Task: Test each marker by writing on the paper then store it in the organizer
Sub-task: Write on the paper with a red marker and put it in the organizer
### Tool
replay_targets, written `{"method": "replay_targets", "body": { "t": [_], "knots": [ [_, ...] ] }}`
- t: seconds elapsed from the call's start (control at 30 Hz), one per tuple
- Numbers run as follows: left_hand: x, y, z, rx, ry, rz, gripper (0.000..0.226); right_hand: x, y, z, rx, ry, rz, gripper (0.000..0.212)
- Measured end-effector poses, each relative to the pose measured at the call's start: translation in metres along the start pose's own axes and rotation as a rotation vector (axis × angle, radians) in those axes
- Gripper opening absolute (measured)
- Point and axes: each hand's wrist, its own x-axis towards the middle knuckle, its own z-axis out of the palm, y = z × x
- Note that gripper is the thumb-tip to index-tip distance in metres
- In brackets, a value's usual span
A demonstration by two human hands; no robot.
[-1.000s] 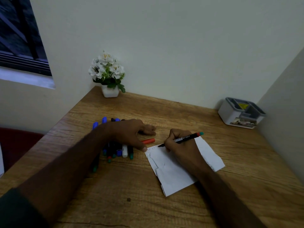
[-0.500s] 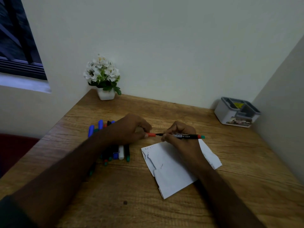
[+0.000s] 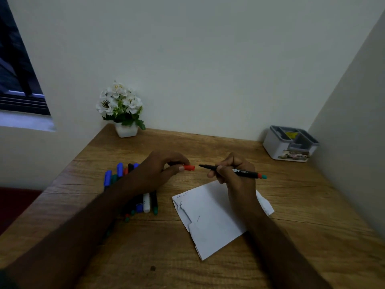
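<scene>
Head: cap (image 3: 189,168) apart from marker (image 3: 239,171) tip.

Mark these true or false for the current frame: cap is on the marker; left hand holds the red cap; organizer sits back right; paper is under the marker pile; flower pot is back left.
1. The cap is on the marker. False: the red cap is off, a gap away from the bare tip.
2. The left hand holds the red cap. True.
3. The organizer sits at the back right of the table. True.
4. The paper lies under the marker pile. False: it lies beside the pile, apart from it.
5. The flower pot stands at the back left. True.
</scene>
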Motion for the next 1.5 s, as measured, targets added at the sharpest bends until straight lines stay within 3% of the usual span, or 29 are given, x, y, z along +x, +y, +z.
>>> {"method": "replay_targets", "body": {
  "t": [0.37, 0.5, 0.63, 0.8, 1.07, 1.5],
  "knots": [
    [0.001, 0.002, 0.003, -0.051, -0.013, 0.003, 0.020, 0.002, 0.006, -0.001, -0.005, -0.031, -0.011, 0.015],
    [0.001, 0.004, 0.004, -0.063, -0.040, 0.012, 0.020, 0.001, 0.004, 0.000, -0.027, -0.078, -0.004, 0.027],
    [0.001, 0.009, 0.007, -0.098, -0.063, 0.044, 0.018, -0.002, 0.003, 0.001, -0.032, -0.179, 0.067, 0.005],
    [0.001, 0.008, 0.009, -0.150, -0.045, 0.028, 0.015, -0.001, 0.007, -0.001, -0.100, -0.203, 0.112, 0.016],
    [-0.002, 0.015, 0.012, -0.203, 0.033, 0.038, 0.018, 0.001, 0.013, -0.002, 0.079, -0.261, 0.148, 0.015],
    [0.000, 0.015, 0.019, -0.387, 0.100, -0.044, 0.016, 0.004, 0.018, 0.001, 0.010, -0.203, 0.153, 0.015]
  ]
}}
